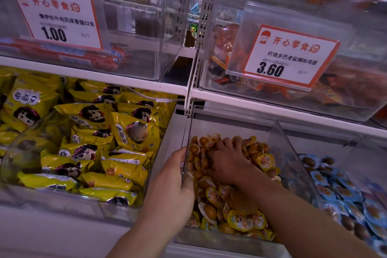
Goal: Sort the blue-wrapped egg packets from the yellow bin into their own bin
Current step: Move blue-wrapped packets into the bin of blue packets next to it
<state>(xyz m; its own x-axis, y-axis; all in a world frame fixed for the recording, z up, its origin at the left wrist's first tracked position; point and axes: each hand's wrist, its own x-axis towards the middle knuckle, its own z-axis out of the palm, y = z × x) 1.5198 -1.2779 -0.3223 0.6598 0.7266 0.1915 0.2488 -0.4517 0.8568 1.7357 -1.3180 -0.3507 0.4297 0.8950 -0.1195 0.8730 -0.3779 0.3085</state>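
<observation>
Right hand (pixel 227 161) reaches palm-down into the clear bin (pixel 278 132) of yellow-wrapped egg packets (pixel 240 221) on the lower shelf, its fingers buried among the packets near the back of the heap; whether they are clenched on anything cannot be told. Left hand (pixel 178 182) grasps the bin's near left wall, thumb on the inside face and fingers curled around the outer side of the clear panel. Just to the right, beyond a slanted clear divider, blue-wrapped egg packets (pixel 339 190) lie in the neighbouring bin (pixel 356 146), piled toward the shelf's right edge; no blue wrapper shows plainly among the yellow ones. To the left, a larger clear bin holds yellow snack bags (pixel 94 142) printed with a cartoon girl's face, stacked up to the shelf's left edge. On the upper shelf (pixel 125 78), a clear bin at left carries a price card (pixel 56 16) reading 1.00 above red-wrapped sausages (pixel 117 56), while a bin at right carries a second price card (pixel 291 56) reading 3.60 in front of orange-wrapped snacks (pixel 222 48). A perforated metal upright (pixel 206 6) divides the two upper bins.
</observation>
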